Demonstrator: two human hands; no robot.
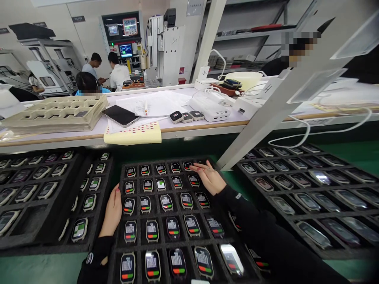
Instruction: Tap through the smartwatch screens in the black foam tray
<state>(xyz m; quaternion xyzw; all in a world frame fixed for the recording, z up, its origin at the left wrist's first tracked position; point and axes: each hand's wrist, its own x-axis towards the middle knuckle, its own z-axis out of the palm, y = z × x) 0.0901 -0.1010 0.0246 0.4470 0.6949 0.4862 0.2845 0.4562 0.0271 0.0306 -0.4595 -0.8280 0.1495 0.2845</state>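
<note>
A black foam tray (136,217) of smartwatches lies in front of me, most screens lit with white text over red and green bars. My left hand (113,211) grips the tray's left edge; its thumb shows and the other fingers are mostly hidden. Over the far right corner, my right hand (209,178) is open, its fingers stretched out and the tips at a smartwatch (187,166) in the back row. One smartwatch (160,184) in the second row shows a white and green screen. Glare covers the screen of another smartwatch (231,259) near the front right.
More watch trays stand left (53,240) and right (263,221). Behind is a shelf (174,132) bearing a phone (121,115), several loose watches, a white hub (210,108) and stacked beige trays (56,112). A slanted metal post (260,114) rises close to my right hand. People sit beyond.
</note>
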